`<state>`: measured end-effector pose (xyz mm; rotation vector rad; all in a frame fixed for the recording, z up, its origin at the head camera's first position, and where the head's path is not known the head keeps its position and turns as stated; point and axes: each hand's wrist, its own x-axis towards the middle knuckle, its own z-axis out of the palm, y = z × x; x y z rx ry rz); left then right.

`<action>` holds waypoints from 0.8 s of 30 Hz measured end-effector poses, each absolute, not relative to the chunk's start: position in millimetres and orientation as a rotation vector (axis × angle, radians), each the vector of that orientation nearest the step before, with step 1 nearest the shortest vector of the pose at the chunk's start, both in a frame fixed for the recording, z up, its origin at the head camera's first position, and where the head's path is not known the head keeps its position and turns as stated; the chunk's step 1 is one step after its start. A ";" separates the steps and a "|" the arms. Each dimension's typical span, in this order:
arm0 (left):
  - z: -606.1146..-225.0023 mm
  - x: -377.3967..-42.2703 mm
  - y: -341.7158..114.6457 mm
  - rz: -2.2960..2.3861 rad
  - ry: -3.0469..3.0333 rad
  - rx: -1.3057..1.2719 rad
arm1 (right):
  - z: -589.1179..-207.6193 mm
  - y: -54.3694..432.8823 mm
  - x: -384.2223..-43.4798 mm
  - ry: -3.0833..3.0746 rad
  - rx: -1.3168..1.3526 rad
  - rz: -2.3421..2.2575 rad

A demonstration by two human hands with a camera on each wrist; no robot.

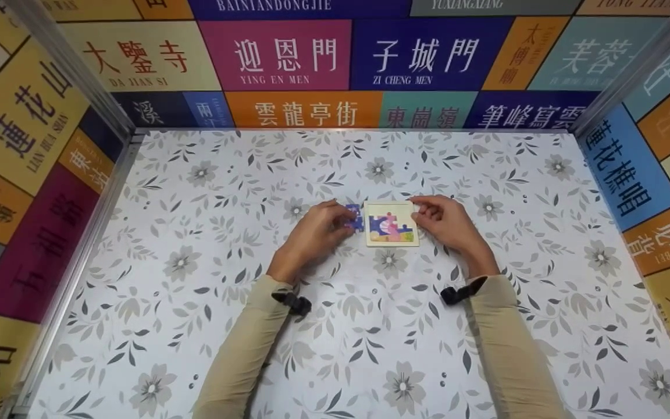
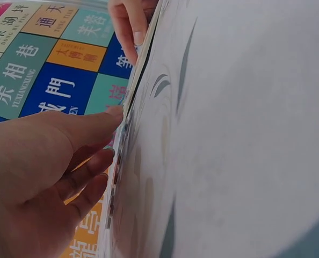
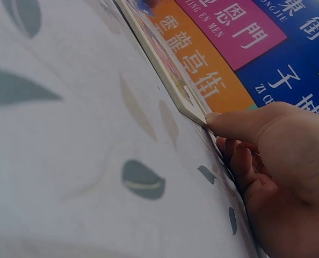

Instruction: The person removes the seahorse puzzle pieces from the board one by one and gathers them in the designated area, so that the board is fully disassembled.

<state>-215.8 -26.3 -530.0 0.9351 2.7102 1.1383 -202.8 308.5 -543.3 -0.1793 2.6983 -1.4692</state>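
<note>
In the head view, a small jigsaw puzzle in a pale square tray (image 1: 392,240) lies on the table, its lower part filled with colourful pieces (image 1: 391,228). My right hand (image 1: 444,224) holds the tray at its right edge; the right wrist view has the thumb (image 3: 237,124) on a tray corner and the other fingers curled below. Loose purple-blue puzzle pieces (image 1: 353,213) lie just left of the tray. At them are the fingertips of my left hand (image 1: 317,228), thumb and fingers apart. In the left wrist view these pieces show only edge-on.
A white tabletop with grey flowers and leaves (image 1: 370,326) spreads around the puzzle. Panels with colourful lettered blocks (image 1: 277,55) stand along the back and both sides, with metal framing (image 1: 67,279) at the left edge. Each wrist wears a small black device (image 1: 293,302).
</note>
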 end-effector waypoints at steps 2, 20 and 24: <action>-529.3 -215.7 -27.0 1.134 2.703 0.915 | -542.6 308.3 -202.8 2.705 -0.176 -1.460; -529.3 -216.1 -28.6 1.076 2.725 0.926 | -544.5 308.2 -203.8 2.698 -0.156 -1.459; -528.7 -216.4 -28.3 1.060 2.736 0.919 | -543.8 308.3 -204.0 2.707 -0.165 -1.457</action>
